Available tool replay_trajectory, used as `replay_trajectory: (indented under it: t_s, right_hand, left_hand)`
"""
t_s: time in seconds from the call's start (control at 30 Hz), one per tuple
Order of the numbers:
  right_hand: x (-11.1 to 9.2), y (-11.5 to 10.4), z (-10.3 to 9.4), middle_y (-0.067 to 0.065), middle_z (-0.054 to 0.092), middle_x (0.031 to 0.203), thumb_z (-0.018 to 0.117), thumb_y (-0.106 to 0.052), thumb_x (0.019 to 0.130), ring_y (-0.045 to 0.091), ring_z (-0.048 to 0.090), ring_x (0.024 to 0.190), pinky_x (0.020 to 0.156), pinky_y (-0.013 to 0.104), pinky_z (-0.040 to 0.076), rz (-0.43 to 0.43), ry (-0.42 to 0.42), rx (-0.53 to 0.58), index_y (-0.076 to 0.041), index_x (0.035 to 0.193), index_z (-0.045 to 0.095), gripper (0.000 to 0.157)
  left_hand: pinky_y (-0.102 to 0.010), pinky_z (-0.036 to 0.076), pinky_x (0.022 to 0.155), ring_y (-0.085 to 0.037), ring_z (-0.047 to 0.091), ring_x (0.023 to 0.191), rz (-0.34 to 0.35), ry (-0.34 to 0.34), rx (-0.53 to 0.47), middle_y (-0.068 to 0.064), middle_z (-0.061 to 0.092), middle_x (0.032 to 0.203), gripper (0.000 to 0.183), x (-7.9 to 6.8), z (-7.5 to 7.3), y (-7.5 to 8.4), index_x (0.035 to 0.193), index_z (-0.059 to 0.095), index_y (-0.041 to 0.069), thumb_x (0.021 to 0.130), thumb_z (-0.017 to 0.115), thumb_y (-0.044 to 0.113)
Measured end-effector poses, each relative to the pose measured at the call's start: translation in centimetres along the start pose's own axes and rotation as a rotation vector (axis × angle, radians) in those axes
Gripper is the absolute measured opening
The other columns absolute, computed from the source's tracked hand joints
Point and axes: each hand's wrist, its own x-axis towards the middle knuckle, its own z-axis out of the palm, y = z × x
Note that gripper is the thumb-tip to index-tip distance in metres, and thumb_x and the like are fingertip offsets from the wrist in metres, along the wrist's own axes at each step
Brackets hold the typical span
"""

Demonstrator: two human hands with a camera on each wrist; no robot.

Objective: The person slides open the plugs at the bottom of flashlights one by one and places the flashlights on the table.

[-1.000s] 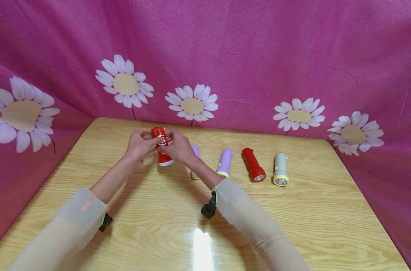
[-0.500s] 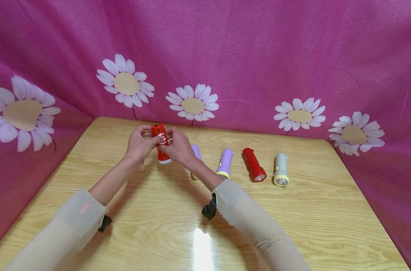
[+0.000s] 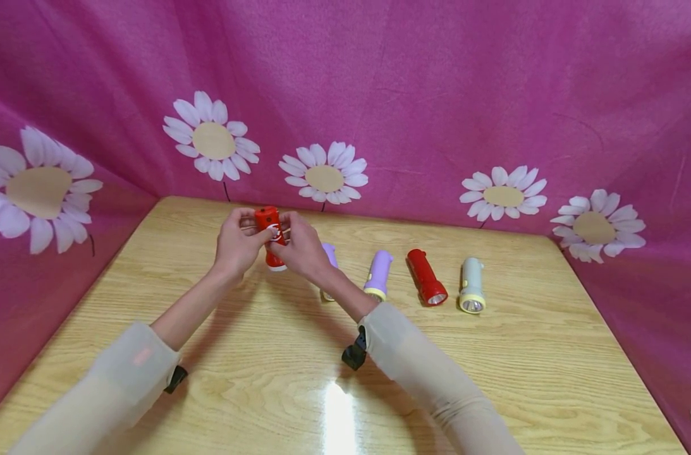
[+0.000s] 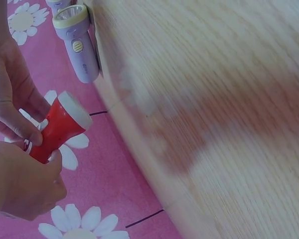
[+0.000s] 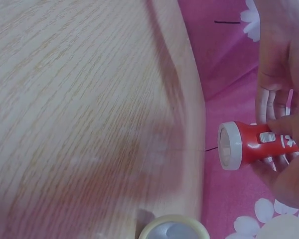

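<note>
In the head view, a red flashlight with a white rim (image 3: 275, 259) is held above the far left part of the table, lens end toward me and angled down. My left hand (image 3: 234, 245) grips its body from the left, thumb across the printed white pattern. From the other side my right hand (image 3: 303, 248) holds it too, thumb and fingers on the barrel. A white slide switch (image 5: 267, 137) shows on its side in the right wrist view. The left wrist view has the white head (image 4: 75, 110) pointing up and right, with fingers of both hands around the body.
Right of my hands lie two purple flashlights, one (image 3: 378, 274) fully visible and one (image 3: 330, 254) partly behind my right arm. Farther right are a red flashlight (image 3: 427, 278) and a pale grey-green one (image 3: 472, 284). A pink flowered cloth (image 3: 402, 114) hangs behind the wooden table (image 3: 277, 379).
Both hands have lifted the red flashlight slightly up and away, and its lens end now shows less. The flashlights on the table stay where they were.
</note>
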Motion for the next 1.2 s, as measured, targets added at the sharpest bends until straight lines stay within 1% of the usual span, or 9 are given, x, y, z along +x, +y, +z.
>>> replay_trajectory:
  t_s: [0.23, 0.37, 0.53, 0.67, 0.8, 0.9, 0.93, 1.03, 1.2]
  right_hand:
    - [0.0, 0.3, 0.1, 0.014, 0.061, 0.113, 0.072, -0.004, 0.089, 0.023, 0.065, 0.093, 0.079, 0.024, 0.055, -0.047, 0.009, -0.007, 0.004, 0.123, 0.053, 0.040]
    - [0.0, 0.4, 0.1, 0.014, 0.059, 0.114, 0.071, -0.004, 0.090, 0.022, 0.063, 0.095, 0.080, 0.022, 0.054, -0.071, 0.012, -0.017, 0.003, 0.124, 0.052, 0.039]
    - [-0.1, 0.5, 0.0, 0.015, 0.059, 0.115, 0.069, -0.001, 0.090, 0.023, 0.063, 0.099, 0.083, 0.022, 0.054, -0.100, 0.030, -0.021, 0.003, 0.124, 0.051, 0.038]
    - [-0.1, 0.8, -0.1, 0.017, 0.058, 0.116, 0.068, 0.000, 0.089, 0.026, 0.063, 0.100, 0.085, 0.025, 0.054, -0.130, 0.038, -0.013, 0.004, 0.124, 0.051, 0.039]
    - [-0.1, 1.0, -0.2, 0.017, 0.058, 0.117, 0.070, 0.001, 0.090, 0.026, 0.062, 0.103, 0.086, 0.024, 0.054, -0.167, 0.025, -0.001, 0.005, 0.125, 0.050, 0.041]
    - [-0.1, 1.2, -0.3, 0.017, 0.058, 0.116, 0.071, 0.000, 0.090, 0.025, 0.062, 0.104, 0.086, 0.022, 0.054, -0.190, 0.005, -0.012, 0.005, 0.125, 0.049, 0.042]
    - [0.0, 1.2, -0.3, 0.017, 0.058, 0.116, 0.071, 0.000, 0.090, 0.025, 0.062, 0.104, 0.087, 0.022, 0.054, -0.197, -0.001, -0.023, 0.005, 0.126, 0.049, 0.043]
    - [0.0, 1.2, -0.5, 0.017, 0.059, 0.116, 0.072, -0.001, 0.090, 0.026, 0.061, 0.105, 0.088, 0.023, 0.054, -0.208, -0.013, -0.049, 0.005, 0.126, 0.048, 0.043]
    - [0.1, 1.0, -0.7, 0.018, 0.059, 0.116, 0.072, 0.000, 0.089, 0.027, 0.061, 0.105, 0.088, 0.026, 0.054, -0.225, -0.022, -0.072, 0.006, 0.126, 0.049, 0.044]
  left_hand:
    - [-0.040, 0.050, 0.099, -0.034, 0.059, 0.116, 0.037, 0.007, 0.039, -0.023, 0.057, 0.124, 0.044, -0.2, 0.1, -0.2, 0.127, 0.045, -0.006, 0.091, 0.069, 0.002]
    - [-0.043, 0.051, 0.097, -0.035, 0.058, 0.118, 0.063, 0.012, 0.067, -0.023, 0.057, 0.124, 0.044, -0.5, 0.1, -0.2, 0.126, 0.045, -0.006, 0.091, 0.069, 0.004]
    - [-0.044, 0.051, 0.098, -0.035, 0.057, 0.117, 0.107, 0.006, 0.039, -0.022, 0.055, 0.126, 0.044, -0.6, 0.3, -0.4, 0.126, 0.043, -0.006, 0.091, 0.069, 0.002]
    - [-0.040, 0.051, 0.098, -0.032, 0.057, 0.115, 0.130, -0.004, -0.008, -0.020, 0.054, 0.125, 0.043, -0.7, 0.4, -0.5, 0.125, 0.043, -0.006, 0.092, 0.069, 0.005]
    - [-0.039, 0.049, 0.100, -0.024, 0.056, 0.108, 0.127, -0.015, -0.163, -0.014, 0.052, 0.119, 0.029, -0.7, 0.4, -0.6, 0.120, 0.046, -0.004, 0.100, 0.058, 0.013]
    - [-0.042, 0.047, 0.103, -0.017, 0.056, 0.102, 0.116, -0.017, -0.300, -0.010, 0.051, 0.114, 0.020, -0.7, 0.3, -0.8, 0.114, 0.048, -0.001, 0.104, 0.046, 0.017]
    - [-0.044, 0.047, 0.103, -0.016, 0.056, 0.100, 0.112, -0.016, -0.322, -0.008, 0.050, 0.113, 0.018, -0.7, 0.3, -0.8, 0.112, 0.048, 0.001, 0.105, 0.043, 0.017]
    - [-0.045, 0.047, 0.103, -0.014, 0.056, 0.095, 0.097, -0.009, -0.359, -0.006, 0.052, 0.111, 0.016, -0.7, 0.2, -0.8, 0.108, 0.049, 0.005, 0.105, 0.039, 0.018]
    - [-0.042, 0.049, 0.101, -0.014, 0.057, 0.093, 0.071, 0.015, -0.384, -0.004, 0.055, 0.107, 0.018, -0.9, 0.1, -0.5, 0.107, 0.051, 0.004, 0.104, 0.039, 0.017]
